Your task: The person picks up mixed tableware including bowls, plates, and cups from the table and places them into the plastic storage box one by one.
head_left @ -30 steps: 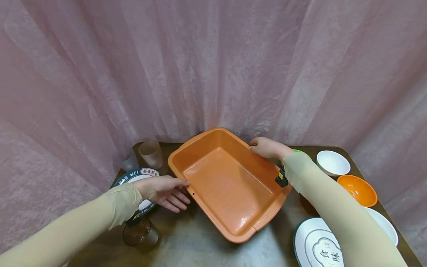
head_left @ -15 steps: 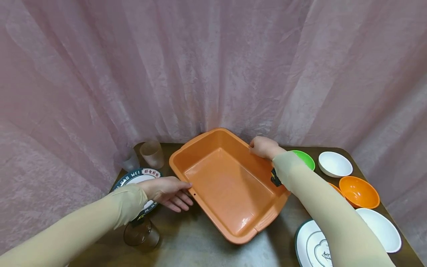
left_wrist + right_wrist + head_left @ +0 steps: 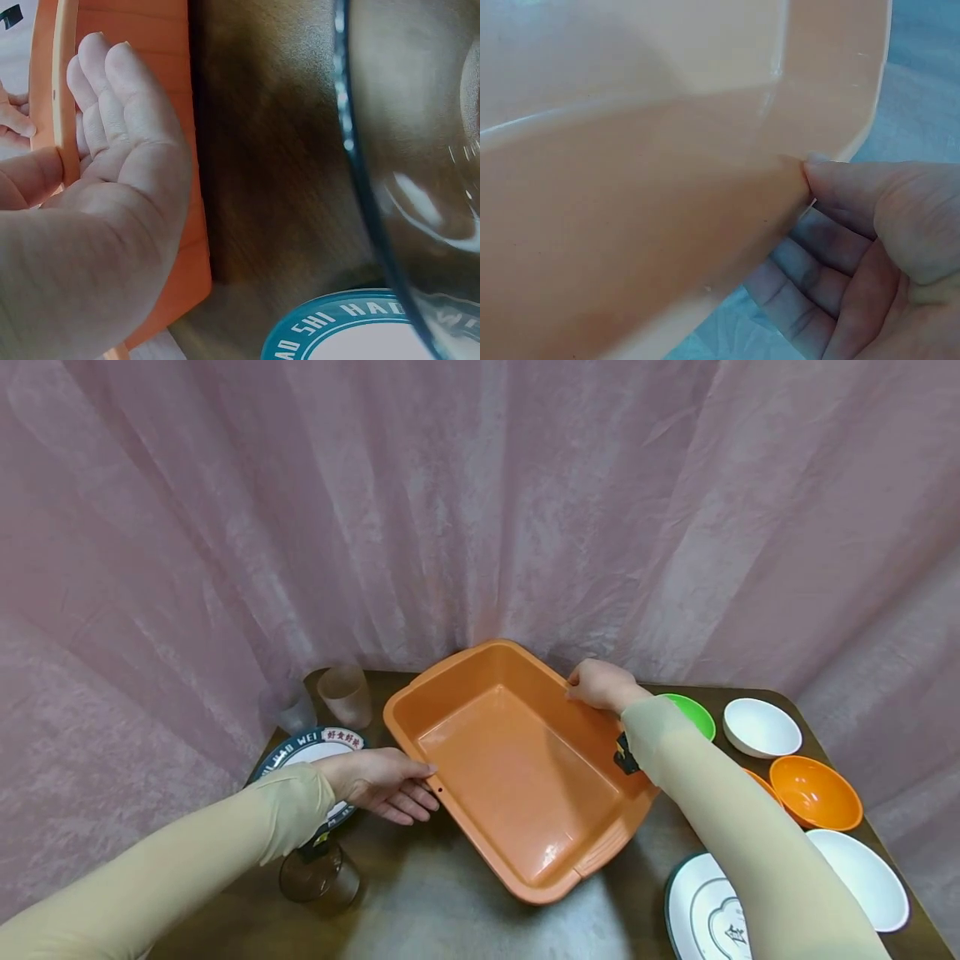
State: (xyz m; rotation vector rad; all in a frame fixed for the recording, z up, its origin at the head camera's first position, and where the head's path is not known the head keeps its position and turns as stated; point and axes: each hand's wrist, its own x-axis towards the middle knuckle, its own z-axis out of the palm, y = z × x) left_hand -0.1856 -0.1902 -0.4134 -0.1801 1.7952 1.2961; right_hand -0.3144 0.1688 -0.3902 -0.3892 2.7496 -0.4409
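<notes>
An orange rectangular plastic basin (image 3: pixel 517 768), with nothing in it, sits at an angle in the middle of the table. My left hand (image 3: pixel 386 785) pinches its left rim, thumb over the edge and fingers along the outer wall; the left wrist view shows this hand (image 3: pixel 127 150) close up. On the far right rim, my right hand (image 3: pixel 606 685) grips with the thumb inside. In the right wrist view, that hand's fingers (image 3: pixel 802 292) lie outside the basin wall (image 3: pixel 667 202). Whether the basin's underside touches the table cannot be seen.
At left are a blue-rimmed plate (image 3: pixel 307 747), a brown glass (image 3: pixel 318 877) and two cups, one a frosted cup (image 3: pixel 345 693). To the right stand a green bowl (image 3: pixel 692 714), a white bowl (image 3: pixel 761 727), an orange bowl (image 3: pixel 816 792), a white dish (image 3: pixel 862 877) and a white plate (image 3: pixel 705 910). A pink curtain (image 3: pixel 480 510) hangs behind.
Both hands keep their hold on the basin. The right forearm has swung slightly left, uncovering more of the green bowl and the white dish. The view has shifted a little.
</notes>
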